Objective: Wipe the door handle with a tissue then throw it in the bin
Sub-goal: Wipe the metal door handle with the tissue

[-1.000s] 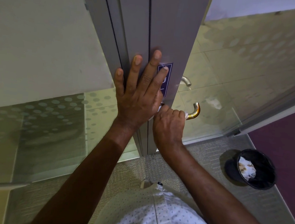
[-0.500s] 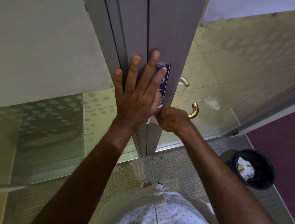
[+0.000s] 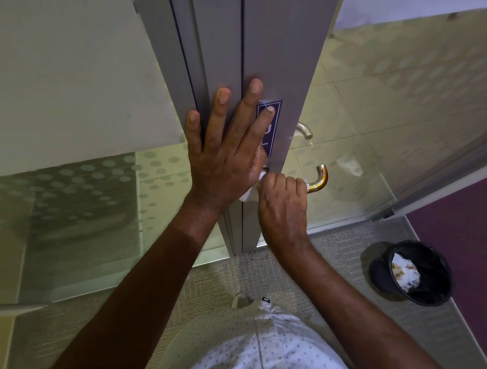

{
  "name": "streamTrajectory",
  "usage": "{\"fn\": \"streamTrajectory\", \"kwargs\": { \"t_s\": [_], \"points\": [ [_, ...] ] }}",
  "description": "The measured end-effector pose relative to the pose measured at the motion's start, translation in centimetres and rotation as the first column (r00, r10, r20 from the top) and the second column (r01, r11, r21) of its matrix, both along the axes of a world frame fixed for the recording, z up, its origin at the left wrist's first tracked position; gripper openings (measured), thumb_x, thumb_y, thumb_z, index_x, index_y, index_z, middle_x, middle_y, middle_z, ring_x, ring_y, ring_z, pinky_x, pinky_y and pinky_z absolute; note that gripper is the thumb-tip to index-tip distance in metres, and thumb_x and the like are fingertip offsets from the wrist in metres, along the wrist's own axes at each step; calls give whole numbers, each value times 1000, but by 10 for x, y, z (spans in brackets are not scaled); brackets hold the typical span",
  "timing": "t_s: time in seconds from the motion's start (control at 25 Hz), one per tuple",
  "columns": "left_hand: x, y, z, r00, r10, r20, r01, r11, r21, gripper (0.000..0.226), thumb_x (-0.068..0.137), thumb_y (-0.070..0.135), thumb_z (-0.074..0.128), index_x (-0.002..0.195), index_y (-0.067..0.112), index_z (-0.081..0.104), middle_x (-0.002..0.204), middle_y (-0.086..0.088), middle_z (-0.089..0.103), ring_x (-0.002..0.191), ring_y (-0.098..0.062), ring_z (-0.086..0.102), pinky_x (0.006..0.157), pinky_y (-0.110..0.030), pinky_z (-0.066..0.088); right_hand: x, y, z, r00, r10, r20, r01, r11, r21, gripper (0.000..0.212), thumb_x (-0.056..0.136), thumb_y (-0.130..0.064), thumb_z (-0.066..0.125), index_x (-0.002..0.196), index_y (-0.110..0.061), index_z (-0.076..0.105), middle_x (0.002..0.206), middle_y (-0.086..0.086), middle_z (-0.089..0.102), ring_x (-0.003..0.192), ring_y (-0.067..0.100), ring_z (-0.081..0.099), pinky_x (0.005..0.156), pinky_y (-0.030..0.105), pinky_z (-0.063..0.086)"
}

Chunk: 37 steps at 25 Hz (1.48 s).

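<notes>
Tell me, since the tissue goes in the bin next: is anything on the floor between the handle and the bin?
Nothing visible. The right hand grips the tissue around the door handle; the bin stands open on bare carpet lower right, already holding crumpled paper.

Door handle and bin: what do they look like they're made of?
Door handle: looks like polished metal with a brass or gold tone; its curved end shows bright glints. The right hand covers the rest with the tissue.
Bin: dark and matte, probably plastic or fine mesh; too small to tell. It holds crumpled white paper.
</notes>
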<state>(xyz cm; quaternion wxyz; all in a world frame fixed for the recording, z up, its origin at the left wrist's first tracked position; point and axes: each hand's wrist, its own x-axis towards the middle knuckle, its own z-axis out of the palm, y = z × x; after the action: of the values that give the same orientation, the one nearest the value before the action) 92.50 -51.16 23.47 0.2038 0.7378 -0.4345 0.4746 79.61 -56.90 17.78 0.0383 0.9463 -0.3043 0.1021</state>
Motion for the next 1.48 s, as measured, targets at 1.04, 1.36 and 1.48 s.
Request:
{"fn": "streamTrajectory", "kwargs": {
  "t_s": [1.04, 1.36, 1.48],
  "points": [
    [-2, 2, 2, 998, 54, 13, -54, 997, 50, 58, 102, 32, 58, 157, 30, 42, 176, 4, -13, 164, -25, -21, 132, -51, -16, -21, -73, 1, 866, 495, -71, -499, 865, -48, 28, 100, -40, 55, 88, -15, 58, 66, 5, 64, 52, 24, 57, 56, 30, 32],
    [0, 3, 0, 996, 87, 31, -89, 994, 59, 57, 104, 35, 55, 158, 32, 36, 177, 4, -10, 165, -25, -20, 132, -52, -17, -43, -72, -10, 877, 480, 26, -479, 877, -42, 27, 100, -20, 36, 117, -12, 55, 100, 10, 62, 86, 28, 56, 79, 43, 46],
    [1, 3, -1, 995, 89, 37, -91, 994, 53, 55, 105, 34, 54, 157, 32, 38, 177, 5, -7, 165, -25, -18, 132, -52, -17, -48, -75, -13, 871, 491, 26, -487, 870, -79, 24, 94, -11, 51, 117, -10, 53, 101, 13, 58, 87, 30, 52, 80, 43, 43]
  ]
}}
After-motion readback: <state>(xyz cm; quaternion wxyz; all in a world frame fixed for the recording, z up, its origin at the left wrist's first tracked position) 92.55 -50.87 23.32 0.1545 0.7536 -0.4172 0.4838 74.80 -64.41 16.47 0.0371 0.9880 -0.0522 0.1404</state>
